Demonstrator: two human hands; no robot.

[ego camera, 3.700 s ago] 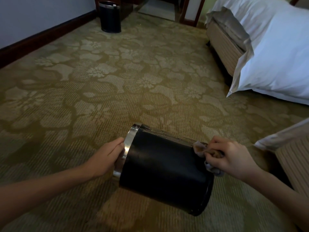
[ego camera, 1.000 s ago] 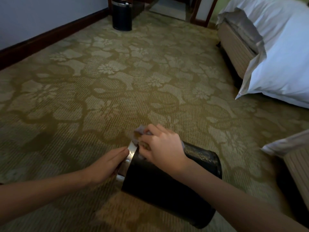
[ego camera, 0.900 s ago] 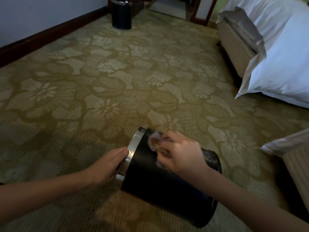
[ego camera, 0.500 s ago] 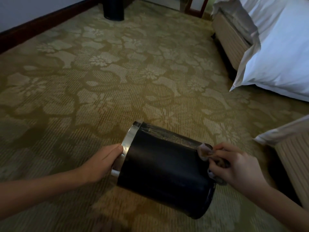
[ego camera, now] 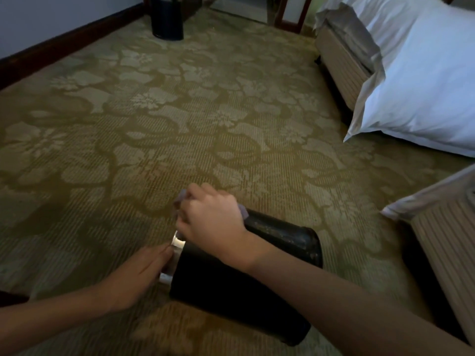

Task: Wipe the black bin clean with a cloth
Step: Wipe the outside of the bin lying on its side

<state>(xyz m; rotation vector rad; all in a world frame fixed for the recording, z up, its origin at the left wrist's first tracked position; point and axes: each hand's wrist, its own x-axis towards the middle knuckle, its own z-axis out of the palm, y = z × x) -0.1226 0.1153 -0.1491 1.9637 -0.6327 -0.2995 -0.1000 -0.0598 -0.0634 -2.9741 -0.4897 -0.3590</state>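
Two hands are on the bin, which lies on its side on the carpet in the near middle. Its silver rim points left and its base points to the near right. The right hand reaches in from the right, with its forearm crossing over the bin's black wall, and is clenched around a pale lilac cloth. Bits of the cloth stick out past the fingertips on the far left and behind the knuckles on the right. This hand presses the cloth on the bin's far upper side, right at the rim. The left hand comes in from the near left, its fingers lying nearly straight against the near part of the rim and touching it. Its thumb is hidden, so whether it hooks the rim cannot be told. Pale specks show on the bin's upper wall, to the right of the right hand.

A second bin stands upright at the far edge, by the dark skirting along the left wall. A bed with a white sheet hanging off its corner is at far right. The corner of another bed is at near right, close to the first bin's base.
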